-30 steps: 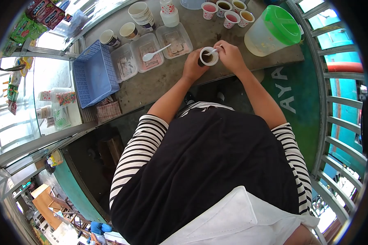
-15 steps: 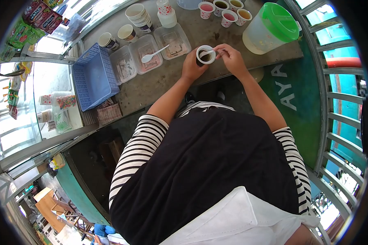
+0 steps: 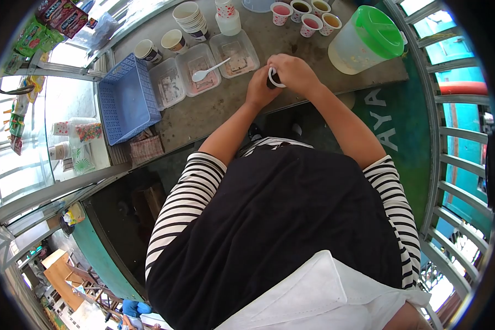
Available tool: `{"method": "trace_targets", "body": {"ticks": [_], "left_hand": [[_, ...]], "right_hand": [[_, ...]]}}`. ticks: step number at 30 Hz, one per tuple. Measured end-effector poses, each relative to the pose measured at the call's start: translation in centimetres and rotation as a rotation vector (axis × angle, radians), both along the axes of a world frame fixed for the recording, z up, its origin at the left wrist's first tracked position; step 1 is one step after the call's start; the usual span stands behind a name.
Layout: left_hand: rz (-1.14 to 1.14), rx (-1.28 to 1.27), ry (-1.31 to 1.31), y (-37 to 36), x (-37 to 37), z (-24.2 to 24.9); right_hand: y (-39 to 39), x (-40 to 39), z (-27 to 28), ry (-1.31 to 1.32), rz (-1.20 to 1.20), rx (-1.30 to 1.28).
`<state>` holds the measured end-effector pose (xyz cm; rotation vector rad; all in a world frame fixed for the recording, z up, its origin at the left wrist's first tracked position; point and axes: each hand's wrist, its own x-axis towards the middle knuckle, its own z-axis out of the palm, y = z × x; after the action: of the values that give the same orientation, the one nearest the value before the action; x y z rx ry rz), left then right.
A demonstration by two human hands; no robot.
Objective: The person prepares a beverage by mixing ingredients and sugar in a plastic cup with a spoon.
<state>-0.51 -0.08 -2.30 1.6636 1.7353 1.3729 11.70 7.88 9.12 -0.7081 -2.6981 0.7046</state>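
nearby, filled cups [image 3: 311,23], green-lidded jug [image 3: 362,45], right hand [image 3: 293,72] partly hiding dark-filled cup [image 3: 274,80]

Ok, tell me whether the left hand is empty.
No, the left hand holds a cup whose rim the right hand partly hides.

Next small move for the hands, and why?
Probably ease the right hand up and aside: it covers part of the cup, hiding its mouth from the head view. The left hand is wrapped round the cup's side, so it should stay steady.
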Motion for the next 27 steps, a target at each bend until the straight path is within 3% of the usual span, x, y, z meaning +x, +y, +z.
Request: {"method": "trace_targets", "body": {"ticks": [2, 6, 8, 9, 11, 15, 17, 20, 24, 26, 27], "left_hand": [[0.004, 0.029, -0.036, -0.2, 0.2, 0.8], [0.024, 0.043, -0.023, 0.0, 0.0, 0.2], [0.023, 0.026, -0.051, 0.1, -0.1, 0.1], [0.022, 0.027, -0.051, 0.1, 0.0, 0.2], [0.034, 0.014, -0.044, 0.0, 0.1, 0.4], [0.051, 0.002, -0.042, 0.3, 0.0, 0.0], [0.034, 0.014, -0.062, 0.3, 0.0, 0.1], [0.022, 0.019, -0.066, 0.4, 0.1, -0.1], [0.015, -0.018, -0.126, 0.0, 0.0, 1.2], [0.017, 0.009, -0.079, 0.1, 0.2, 0.6], [0.018, 0.008, -0.079, 0.0, 0.2, 0.7]], "right_hand": [[1.1, 0.1, -1.1, 0.185, -0.201, 0.006], [1.7, 1.5, -2.8, 0.247, -0.341, -0.031], [1.7, 2.5, -3.5, 0.258, -0.497, -0.298], [1.9, 3.0, -3.8, 0.258, -0.498, -0.297], [2.2, 3.7, -4.4, 0.424, -0.54, -0.589], [0.7, 3.7, -2.2, 0.58, -0.564, -0.489], [-0.2, 3.8, -1.0, 0.507, -0.325, -0.235], [-0.8, 3.7, -1.9, 0.463, -0.125, -0.275], [-1.6, 3.1, -1.9, 0.367, -0.134, -0.387], [-1.1, 2.8, -1.8, 0.358, 0.011, -0.064], [-1.0, 2.7, -1.5, 0.358, 0.011, -0.065]]}}
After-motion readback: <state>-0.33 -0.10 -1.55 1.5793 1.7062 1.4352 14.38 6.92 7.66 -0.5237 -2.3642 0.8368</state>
